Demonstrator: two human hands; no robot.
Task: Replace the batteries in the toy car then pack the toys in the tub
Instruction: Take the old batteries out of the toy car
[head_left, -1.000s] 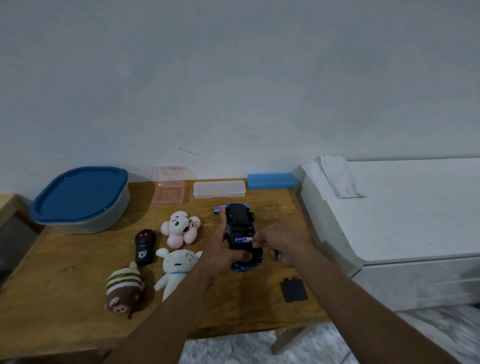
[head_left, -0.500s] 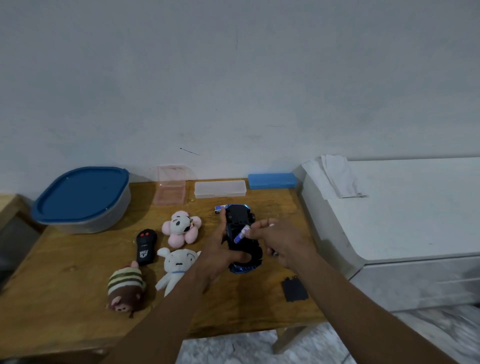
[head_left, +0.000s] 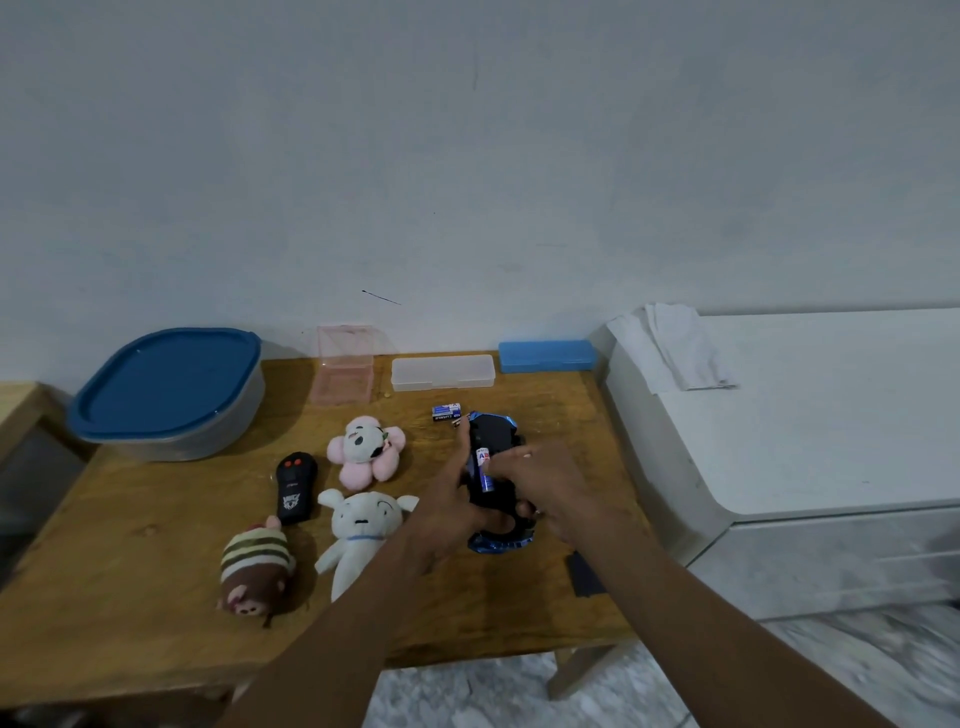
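The blue toy car (head_left: 496, 436) lies upside down on the wooden table (head_left: 130, 597), black underside up. My left hand (head_left: 447, 509) grips its left side. My right hand (head_left: 540, 478) pinches a blue and white battery (head_left: 484, 465) over the open battery bay. More batteries (head_left: 447, 411) lie just beyond the car. The black battery cover (head_left: 584, 574) rests on the table near my right forearm. A grey tub with a blue lid (head_left: 166, 389) stands at the back left. A black remote (head_left: 295, 486), a pink plush (head_left: 366, 449), a white plush (head_left: 363, 530) and a striped brown plush (head_left: 257, 569) lie left of the car.
A clear pink box (head_left: 344, 371), a clear flat case (head_left: 442, 371) and a blue case (head_left: 545, 356) line the table's back edge by the wall. A white cabinet (head_left: 805, 431) with a folded cloth (head_left: 680, 348) stands right of the table.
My right hand has lifted a battery out from the car's underside and now holds it upright above the bay. My left hand stays on the car.
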